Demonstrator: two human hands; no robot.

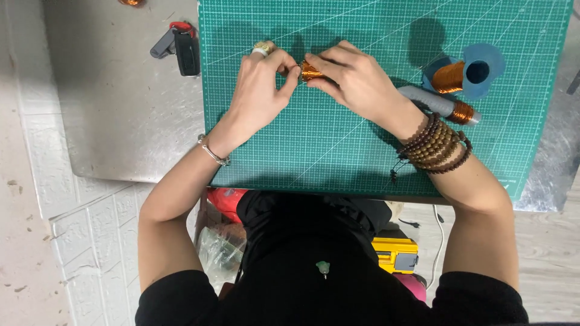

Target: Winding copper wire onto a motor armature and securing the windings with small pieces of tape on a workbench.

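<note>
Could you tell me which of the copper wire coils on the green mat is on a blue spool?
The coil at the mat's right edge, wound on the blue spool. The coil below it sits on a grey tube, and the third is held between both hands.

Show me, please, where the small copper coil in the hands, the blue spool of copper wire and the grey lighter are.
copper coil (pixel 310 72), head view, on its bare copper side between the fingertips.
blue spool (pixel 481 71), head view, on its blue end rim.
grey lighter (pixel 164 44), head view, on its grey body.
</note>
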